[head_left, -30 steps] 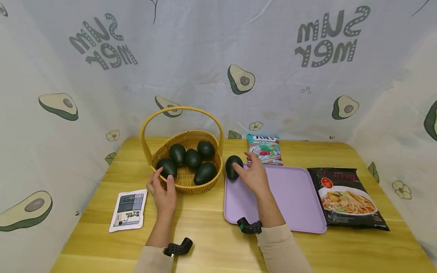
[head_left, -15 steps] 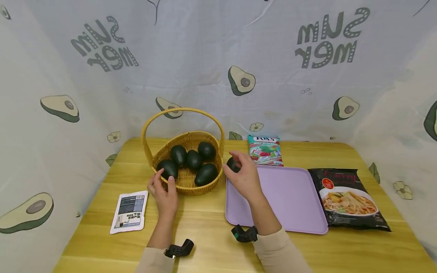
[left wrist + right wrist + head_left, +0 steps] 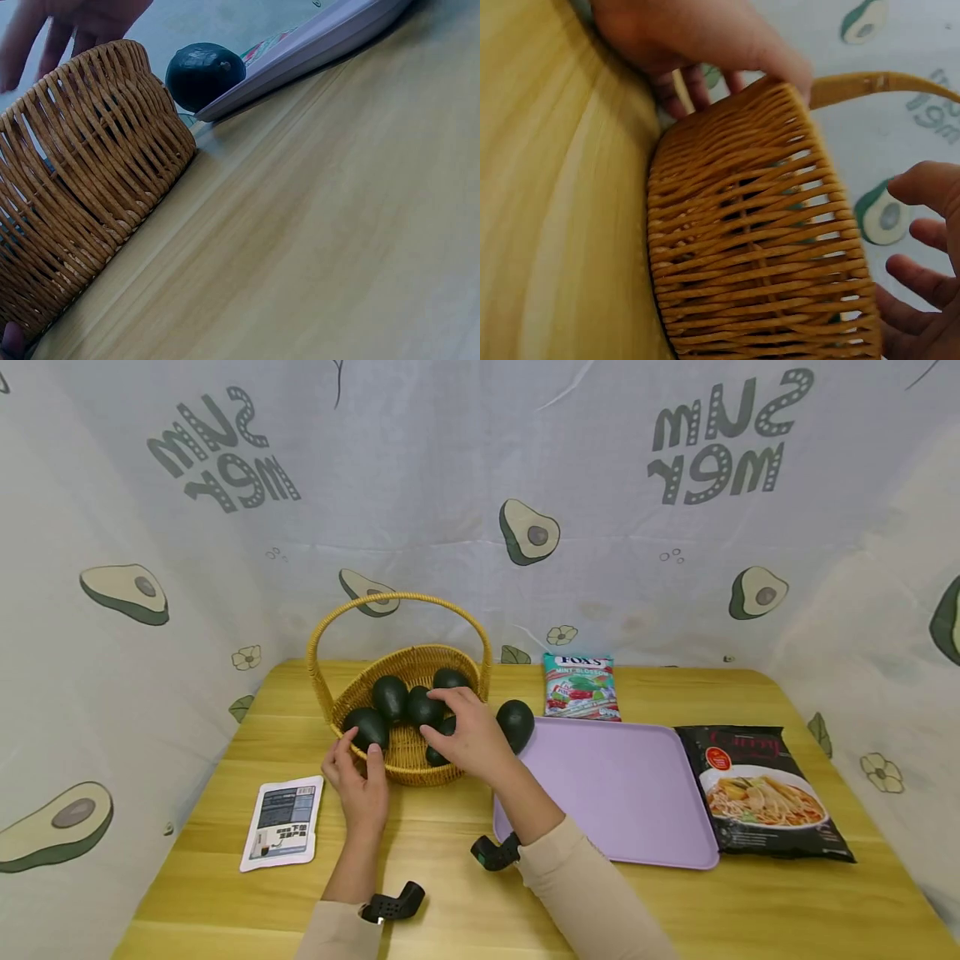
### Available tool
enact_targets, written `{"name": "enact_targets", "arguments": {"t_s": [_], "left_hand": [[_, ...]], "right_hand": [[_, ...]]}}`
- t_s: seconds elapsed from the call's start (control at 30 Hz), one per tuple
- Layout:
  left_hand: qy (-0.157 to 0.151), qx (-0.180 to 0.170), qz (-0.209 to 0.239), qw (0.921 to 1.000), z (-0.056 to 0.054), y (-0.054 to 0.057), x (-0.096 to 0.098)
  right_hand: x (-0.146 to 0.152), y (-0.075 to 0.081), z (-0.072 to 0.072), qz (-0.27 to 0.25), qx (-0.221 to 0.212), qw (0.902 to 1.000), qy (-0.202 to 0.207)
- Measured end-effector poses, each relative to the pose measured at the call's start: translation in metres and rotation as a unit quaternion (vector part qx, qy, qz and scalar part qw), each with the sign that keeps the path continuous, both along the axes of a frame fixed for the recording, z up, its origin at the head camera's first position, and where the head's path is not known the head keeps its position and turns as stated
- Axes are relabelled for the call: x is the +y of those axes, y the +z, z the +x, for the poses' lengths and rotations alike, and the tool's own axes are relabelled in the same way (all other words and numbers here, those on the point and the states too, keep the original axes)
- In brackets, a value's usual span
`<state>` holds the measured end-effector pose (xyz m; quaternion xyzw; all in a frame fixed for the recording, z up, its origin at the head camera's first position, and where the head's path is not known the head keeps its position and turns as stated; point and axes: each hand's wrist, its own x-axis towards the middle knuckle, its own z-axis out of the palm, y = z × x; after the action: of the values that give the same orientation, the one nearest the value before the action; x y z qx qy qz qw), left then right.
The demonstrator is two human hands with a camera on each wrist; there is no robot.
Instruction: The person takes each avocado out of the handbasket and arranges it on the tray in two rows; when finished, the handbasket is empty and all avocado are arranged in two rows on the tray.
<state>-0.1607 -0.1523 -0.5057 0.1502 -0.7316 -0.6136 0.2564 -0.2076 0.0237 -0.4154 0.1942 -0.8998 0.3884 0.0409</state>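
A yellow wicker basket (image 3: 420,774) with a tall handle holds several dark green avocados (image 3: 390,697). My left hand (image 3: 362,793) grips its front left rim, beside the nearest avocado. In the right wrist view, that hand (image 3: 697,34) has its thumb on the rim and its fingers outside the wall. My right hand (image 3: 476,735) is over the basket's right side, fingers spread apart with nothing held, partly covering two avocados. Another avocado (image 3: 515,727) rests at the far left corner of a lilac tray (image 3: 622,793).
A black noodle packet (image 3: 765,793) lies against the tray's right side. Behind the tray is a Fox's sweets bag (image 3: 581,687). A white pouch (image 3: 282,822) lies left of my left hand. The basket handle (image 3: 401,597) arches above the fruit; a printed curtain (image 3: 450,468) hangs behind the table.
My right hand has left the avocado at the tray's corner and moved left over the basket. That avocado stays at the corner. My left hand has kept its place on the basket.
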Motion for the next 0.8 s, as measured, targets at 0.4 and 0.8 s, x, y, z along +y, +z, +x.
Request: {"name": "enact_targets", "arguments": {"t_s": [0.4,0.8], "left_hand": [[-0.002,0.002,0.001,1.0,0.001,0.0,0.001],[-0.003,0.007,0.008,0.9999,0.0,0.0,0.0]], "right_hand": [[-0.025,-0.004,-0.041,0.149,-0.092,0.9845,0.005],[-0.03,-0.011,-0.043,0.166,-0.077,0.983,0.0]]}}
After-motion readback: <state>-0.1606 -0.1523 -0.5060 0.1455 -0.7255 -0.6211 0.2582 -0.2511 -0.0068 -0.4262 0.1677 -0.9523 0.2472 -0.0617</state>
